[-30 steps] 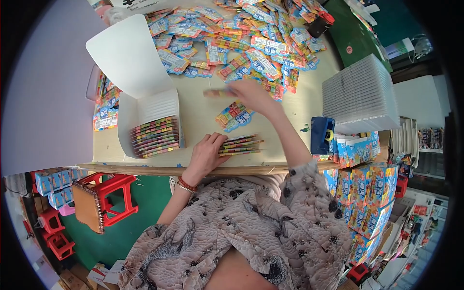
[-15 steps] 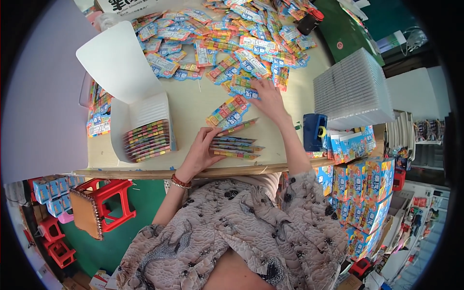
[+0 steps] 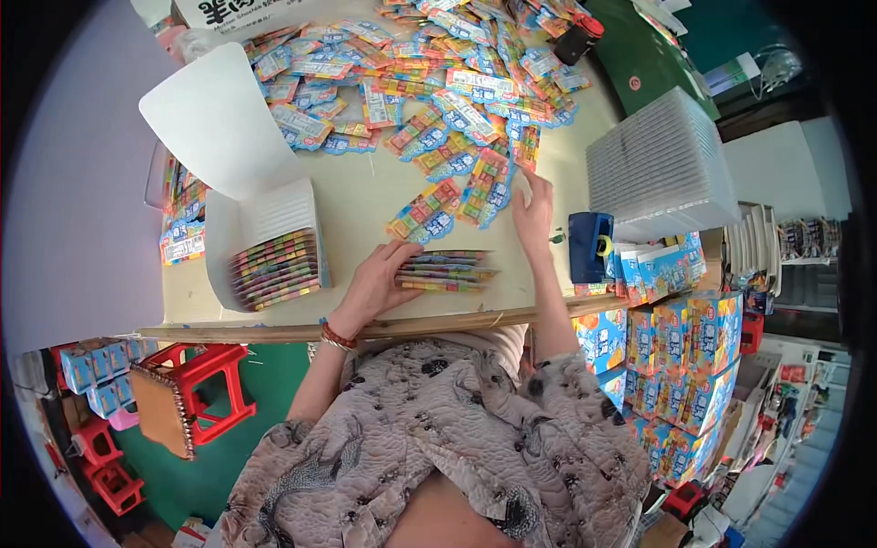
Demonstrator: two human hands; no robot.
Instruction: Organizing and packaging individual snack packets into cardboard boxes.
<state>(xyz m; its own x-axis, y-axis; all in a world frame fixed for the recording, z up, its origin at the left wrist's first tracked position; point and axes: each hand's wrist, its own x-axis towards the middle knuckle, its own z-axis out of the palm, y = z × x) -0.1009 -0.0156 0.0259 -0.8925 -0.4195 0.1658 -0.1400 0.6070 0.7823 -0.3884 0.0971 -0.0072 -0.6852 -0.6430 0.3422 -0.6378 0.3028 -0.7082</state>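
My left hand (image 3: 375, 279) is closed on the left ends of a small stack of colourful flat packets (image 3: 449, 271), seen edge-on near the table's front edge. My right hand (image 3: 533, 215) is to the right of the loose packets, fingers stretched out and nothing seen in them. Its fingertips are close below a packet (image 3: 523, 144); whether they touch it I cannot tell. A blue-edged packet (image 3: 482, 187) lies slanted left of that hand, beside another packet (image 3: 423, 210). Left of my left hand stands an open white box (image 3: 217, 242) with a row of packets (image 3: 277, 267) inside.
A large pile of packets (image 3: 411, 68) spreads over the back of the table (image 3: 356, 196). To the right are a blue tape dispenser (image 3: 589, 247), a stack of clear plastic trays (image 3: 653, 164) and stacked printed boxes (image 3: 685, 365). A dark red-topped bottle (image 3: 578, 39) stands behind.
My right hand has moved right and slightly nearer, off the packets it was touching. A packet now lies slanted beside it. The left hand's stack has become more even.
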